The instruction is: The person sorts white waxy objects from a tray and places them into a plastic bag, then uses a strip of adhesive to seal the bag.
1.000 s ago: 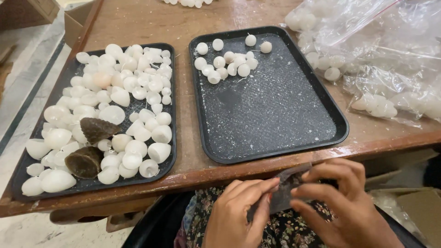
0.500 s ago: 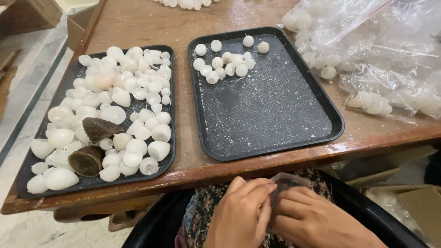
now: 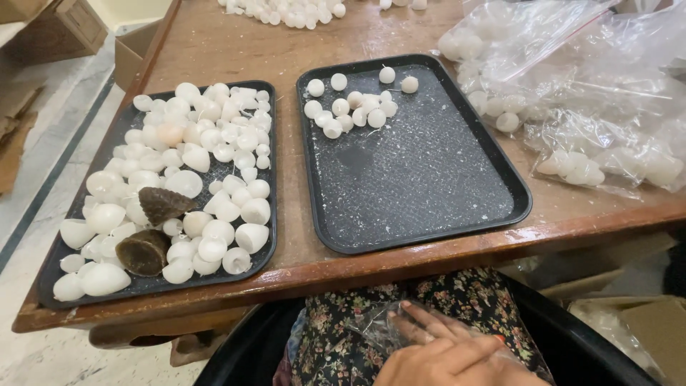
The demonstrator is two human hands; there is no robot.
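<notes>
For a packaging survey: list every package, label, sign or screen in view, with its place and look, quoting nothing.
Clear plastic bags: table's far right, crumpled, holding white rounded pieces.
Small clear bag: on the lap, under the hands, crinkled.
Cardboard boxes: floor, upper left, brown.
Cardboard box: lower right, brown.
Labels, signs, screens: none.

Two trays sit side by side on the worktop (image 3: 236, 43) in front of me. Left tray (image 3: 50, 275) is packed with shells, two cone pieces (image 3: 153, 229) at its near left. Right tray (image 3: 429, 186) has a small cluster of balls (image 3: 350, 107) in its far left corner. Plastic bags (image 3: 579, 93) lie right of it. More balls (image 3: 286, 11) at the far edge. My hands (image 3: 446, 350) are below the near edge, on a plastic bag (image 3: 375, 329) in my lap.
</notes>
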